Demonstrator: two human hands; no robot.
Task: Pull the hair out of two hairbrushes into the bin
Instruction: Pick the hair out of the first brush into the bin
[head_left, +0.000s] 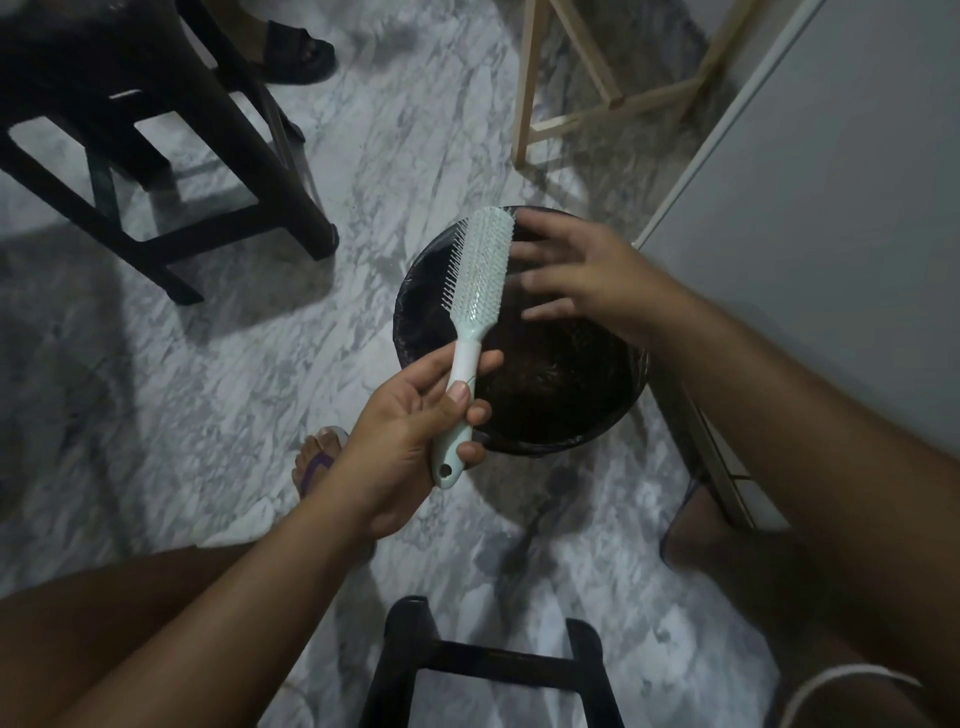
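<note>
A pale green hairbrush stands tilted over the left rim of a round black bin on the marble floor. The left hand is clamped around its handle, bristles facing left and up. The right hand hovers above the bin just beside the brush head, fingers spread and blurred, gripping nothing. A dark stool stands well apart toward the floor's far left.

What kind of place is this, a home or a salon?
Most likely a room in a home. The marble-patterned floor, a dark wooden stool and a small lined bin beside a pale wall suggest a domestic room, not a salon.
</note>
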